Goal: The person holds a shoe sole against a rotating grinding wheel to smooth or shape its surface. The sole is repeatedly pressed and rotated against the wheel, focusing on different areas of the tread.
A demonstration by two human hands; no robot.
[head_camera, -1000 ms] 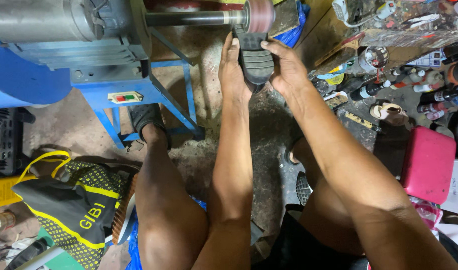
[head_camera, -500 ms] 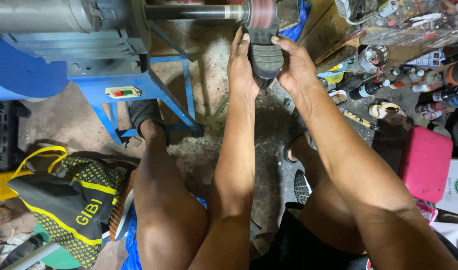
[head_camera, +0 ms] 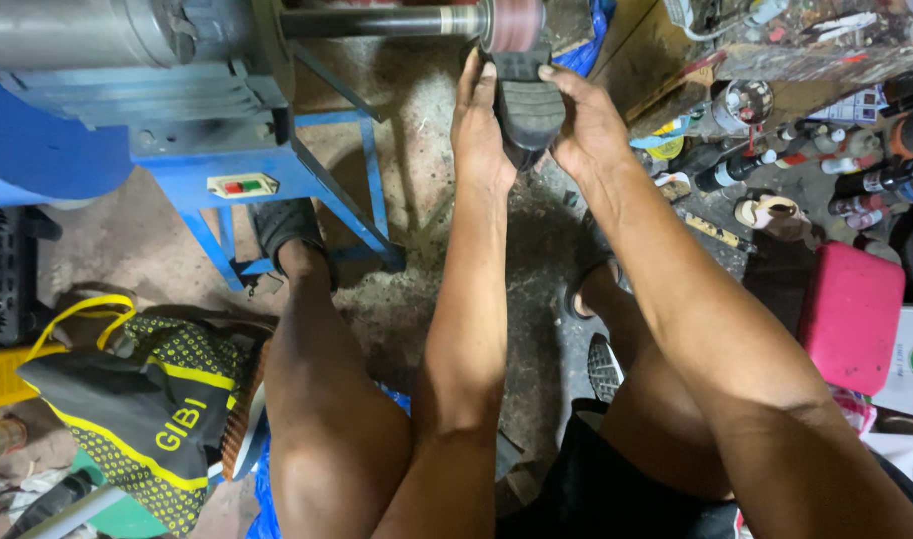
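While the left hand (head_camera: 481,135) and right hand (head_camera: 586,125) clamp the black shoe sole (head_camera: 526,105) against the reddish sanding drum (head_camera: 513,24), apparently grinding its edge, steady pressure and slow turning come next.

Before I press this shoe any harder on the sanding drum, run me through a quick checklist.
1. Both hands on the shoe: ok, left hand and right hand grip its sides.
2. Shoe meets the sanding drum: ok, toe end touches it.
3. Fingertips away from the drum: not ok, the left ones sit close beside it.
4. Drum spinning: cannot tell.
5. Feet away from the blue stand: not ok, one foot rests beside its leg.
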